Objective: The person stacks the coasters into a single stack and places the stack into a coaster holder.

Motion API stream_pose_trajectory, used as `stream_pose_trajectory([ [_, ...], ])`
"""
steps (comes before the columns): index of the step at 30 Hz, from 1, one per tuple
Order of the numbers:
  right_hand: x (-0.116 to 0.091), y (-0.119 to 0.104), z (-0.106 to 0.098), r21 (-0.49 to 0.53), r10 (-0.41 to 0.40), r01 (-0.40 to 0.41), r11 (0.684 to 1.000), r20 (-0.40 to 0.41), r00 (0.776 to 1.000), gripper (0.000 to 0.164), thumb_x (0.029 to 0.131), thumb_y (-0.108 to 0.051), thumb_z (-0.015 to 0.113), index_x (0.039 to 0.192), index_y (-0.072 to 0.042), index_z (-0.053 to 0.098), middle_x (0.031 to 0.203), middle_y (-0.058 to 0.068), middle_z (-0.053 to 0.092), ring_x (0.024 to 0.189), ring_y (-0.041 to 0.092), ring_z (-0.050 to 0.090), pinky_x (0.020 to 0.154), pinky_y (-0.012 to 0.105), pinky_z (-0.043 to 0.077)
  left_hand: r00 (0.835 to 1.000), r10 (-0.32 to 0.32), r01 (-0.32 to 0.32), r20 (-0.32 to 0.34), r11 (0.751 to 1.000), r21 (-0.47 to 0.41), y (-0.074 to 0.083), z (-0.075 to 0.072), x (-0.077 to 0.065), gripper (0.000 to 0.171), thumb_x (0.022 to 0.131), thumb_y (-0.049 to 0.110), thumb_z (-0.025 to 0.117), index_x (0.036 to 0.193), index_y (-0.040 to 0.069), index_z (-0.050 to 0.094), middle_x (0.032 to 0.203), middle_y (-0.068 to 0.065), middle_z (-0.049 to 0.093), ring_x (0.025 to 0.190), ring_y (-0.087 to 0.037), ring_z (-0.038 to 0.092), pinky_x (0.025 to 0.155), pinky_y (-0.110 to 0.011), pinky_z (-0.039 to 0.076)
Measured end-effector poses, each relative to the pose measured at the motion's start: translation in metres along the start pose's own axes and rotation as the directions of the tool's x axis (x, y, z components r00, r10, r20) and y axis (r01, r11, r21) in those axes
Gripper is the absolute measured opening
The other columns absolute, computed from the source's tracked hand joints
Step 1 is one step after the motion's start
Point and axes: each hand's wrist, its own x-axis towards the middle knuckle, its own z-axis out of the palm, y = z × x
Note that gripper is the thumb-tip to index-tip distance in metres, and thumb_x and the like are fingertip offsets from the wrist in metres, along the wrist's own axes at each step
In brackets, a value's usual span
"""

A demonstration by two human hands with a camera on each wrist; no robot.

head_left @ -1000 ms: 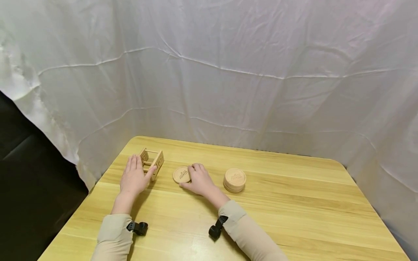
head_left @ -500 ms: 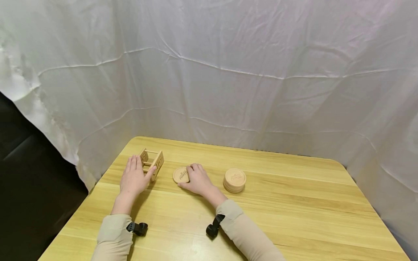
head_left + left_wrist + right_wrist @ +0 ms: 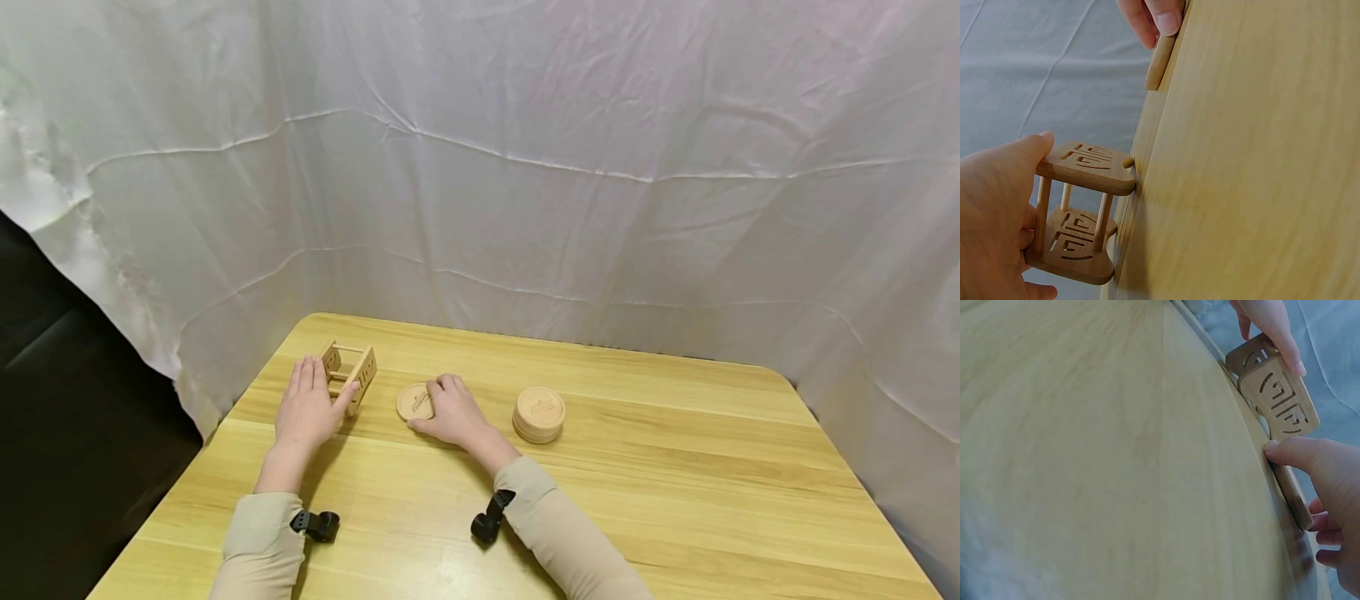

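Note:
My left hand (image 3: 307, 410) holds a small wooden coaster rack (image 3: 365, 377) on the left of the table. In the left wrist view its thumb lies along one cut-out side panel (image 3: 1088, 165), and its fingers reach the other side, partly hidden. Crossbars join the two panels, and no coaster shows between them. To the right of the rack, a round wooden coaster (image 3: 414, 403) with printed lettering lies on the tabletop. My right hand (image 3: 459, 414) grips that coaster by its edge, with the thumb on the near side and the fingers on the far side.
A stack of round wooden coasters (image 3: 540, 412) stands to the right of my right hand. The wooden table (image 3: 675, 500) ends at the back against a pale hanging curtain (image 3: 525, 208). Each sleeve bears a black wrist camera (image 3: 318, 526).
My right hand and forearm have shifted slightly left, and the hand covers a little more of the coaster. The left hand and the rack have stayed in place.

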Motion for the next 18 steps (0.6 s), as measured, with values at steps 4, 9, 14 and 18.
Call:
stream_pose_trajectory([
  [4, 0.0007, -0.0005, 0.0008, -0.003, -0.003, 0.003, 1.000, -0.003, 1.000, 0.082, 0.081, -0.057, 0.070, 0.140, -0.004, 0.050, 0.130, 0.011, 0.052, 0.124, 0.024, 0.047, 0.108, 0.037, 0.043, 1.000, -0.001, 0.001, -0.002, 1.000, -0.003, -0.0002, 0.0000, -0.0003, 0.092, 0.100, 0.060, 0.032, 0.150, -0.015, 0.010, 0.158, -0.035, 0.003, 0.147, -0.050, 0.003, 0.122, -0.058, 0.004],
  [9, 0.0001, -0.0020, -0.0007, 0.006, -0.002, 0.002, 1.000, -0.005, 1.000, 0.081, 0.081, -0.056, 0.070, 0.140, -0.004, 0.051, 0.129, 0.010, 0.053, 0.123, 0.023, 0.047, 0.108, 0.037, 0.043, 1.000, -0.004, 0.004, -0.003, 1.000, -0.002, -0.0009, 0.0002, -0.0004, 0.093, 0.100, 0.060, 0.032, 0.150, -0.014, 0.010, 0.158, -0.035, 0.003, 0.148, -0.050, 0.003, 0.122, -0.058, 0.004],
  [14, -0.0013, -0.0037, -0.0015, 0.012, -0.005, 0.005, 1.000, -0.013, 1.000, 0.082, 0.080, -0.055, 0.071, 0.140, -0.004, 0.050, 0.129, 0.010, 0.053, 0.124, 0.024, 0.047, 0.108, 0.037, 0.044, 1.000, -0.002, 0.002, -0.004, 1.000, 0.000, -0.0005, 0.0003, -0.0011, 0.092, 0.100, 0.059, 0.033, 0.150, -0.015, 0.010, 0.158, -0.035, 0.003, 0.147, -0.051, 0.004, 0.122, -0.058, 0.005],
  [18, -0.0028, -0.0041, -0.0021, 0.004, -0.006, 0.006, 1.000, -0.020, 1.000, 0.083, 0.079, -0.055, 0.072, 0.140, -0.003, 0.050, 0.129, 0.010, 0.053, 0.125, 0.024, 0.047, 0.109, 0.037, 0.043, 1.000, 0.003, -0.003, -0.007, 1.000, -0.004, 0.0000, 0.0004, -0.0011, 0.092, 0.100, 0.058, 0.034, 0.149, -0.015, 0.010, 0.157, -0.036, 0.004, 0.147, -0.051, 0.004, 0.122, -0.058, 0.005],
])
